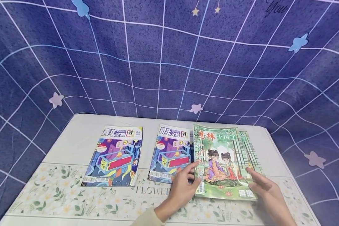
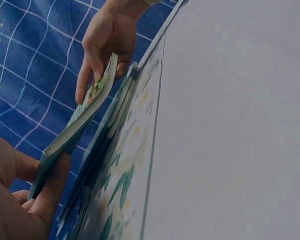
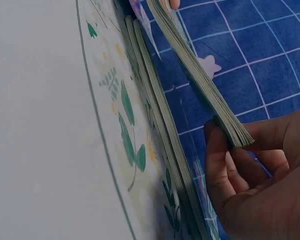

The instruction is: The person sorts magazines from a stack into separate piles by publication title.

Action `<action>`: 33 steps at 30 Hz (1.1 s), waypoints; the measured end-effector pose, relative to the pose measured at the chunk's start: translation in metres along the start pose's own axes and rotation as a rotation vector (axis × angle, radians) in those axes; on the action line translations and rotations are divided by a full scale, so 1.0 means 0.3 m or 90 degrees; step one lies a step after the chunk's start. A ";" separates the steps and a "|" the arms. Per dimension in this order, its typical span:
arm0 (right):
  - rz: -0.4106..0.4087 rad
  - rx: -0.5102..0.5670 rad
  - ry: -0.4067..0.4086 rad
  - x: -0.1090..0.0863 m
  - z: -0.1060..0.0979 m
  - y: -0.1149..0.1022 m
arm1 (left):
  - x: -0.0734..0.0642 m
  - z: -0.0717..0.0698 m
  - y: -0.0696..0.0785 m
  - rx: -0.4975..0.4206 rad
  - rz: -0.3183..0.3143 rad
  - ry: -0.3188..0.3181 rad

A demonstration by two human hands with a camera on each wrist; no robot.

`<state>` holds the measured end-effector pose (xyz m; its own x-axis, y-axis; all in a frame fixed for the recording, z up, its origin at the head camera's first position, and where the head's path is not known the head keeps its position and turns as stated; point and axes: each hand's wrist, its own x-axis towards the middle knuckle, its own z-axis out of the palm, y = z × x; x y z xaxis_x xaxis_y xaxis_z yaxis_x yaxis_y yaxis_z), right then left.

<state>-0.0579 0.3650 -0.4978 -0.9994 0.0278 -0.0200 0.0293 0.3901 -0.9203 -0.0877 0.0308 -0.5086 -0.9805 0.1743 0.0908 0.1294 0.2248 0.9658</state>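
A green-covered magazine (image 1: 220, 166) with two cartoon children on its front is held between my two hands, lifted above the table. My left hand (image 1: 183, 185) pinches its left spine edge, thumb on one side and fingers on the other, as the left wrist view shows. At the lower right edge my right hand (image 1: 268, 191) pinches the page edges (image 3: 205, 75). Underneath, a second green magazine (image 1: 250, 147) shows along its right side, and magazines lie stacked (image 3: 165, 130) on the table below it.
A purple-and-blue magazine (image 1: 115, 157) lies on the left of the table (image 1: 62, 141). Another like it (image 1: 170, 153) lies mid-table, its right side covered by the green magazine and my left hand. Behind the table hangs a dark blue gridded cloth (image 1: 147, 75).
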 end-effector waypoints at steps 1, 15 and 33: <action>-0.001 -0.002 -0.001 -0.001 -0.002 0.003 | 0.001 0.002 0.000 -0.002 0.000 -0.003; 0.019 0.044 -0.005 -0.007 -0.030 0.035 | 0.012 0.028 -0.013 -0.018 -0.004 -0.030; 0.110 -0.018 -0.018 -0.039 -0.086 0.068 | 0.023 0.067 0.009 -0.065 -0.017 -0.063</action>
<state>-0.0451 0.3963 -0.5063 -0.9795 0.0718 -0.1884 0.2012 0.4079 -0.8906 -0.0911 0.0520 -0.5102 -0.9635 0.2639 0.0452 0.0828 0.1332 0.9876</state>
